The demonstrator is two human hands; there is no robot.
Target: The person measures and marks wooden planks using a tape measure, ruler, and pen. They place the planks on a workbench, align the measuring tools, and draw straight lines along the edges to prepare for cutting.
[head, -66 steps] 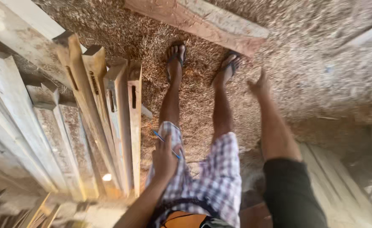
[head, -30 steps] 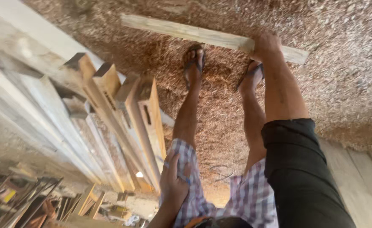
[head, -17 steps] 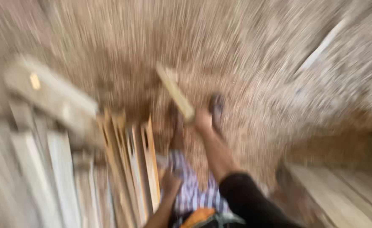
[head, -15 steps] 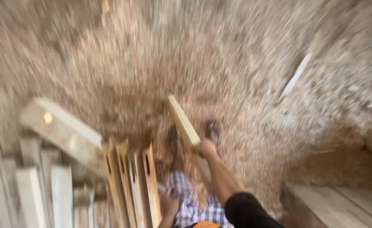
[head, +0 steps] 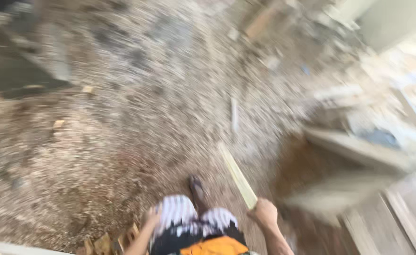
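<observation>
The right hand (head: 263, 212) is clenched around a wooden plank (head: 237, 174) (blurred) pointing away over sawdust; left of the plank, the left hand (head: 152, 218) rests on the shorts (head: 189, 219), fingers unclear.

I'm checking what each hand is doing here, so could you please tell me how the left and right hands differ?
The right hand is closed around one end of a pale wooden strip, which points away over the sawdust floor; the left hand holds nothing and rests against the striped shorts. The right hand sits out from the body; the left stays close to it. Both are bare and blurred.
</observation>
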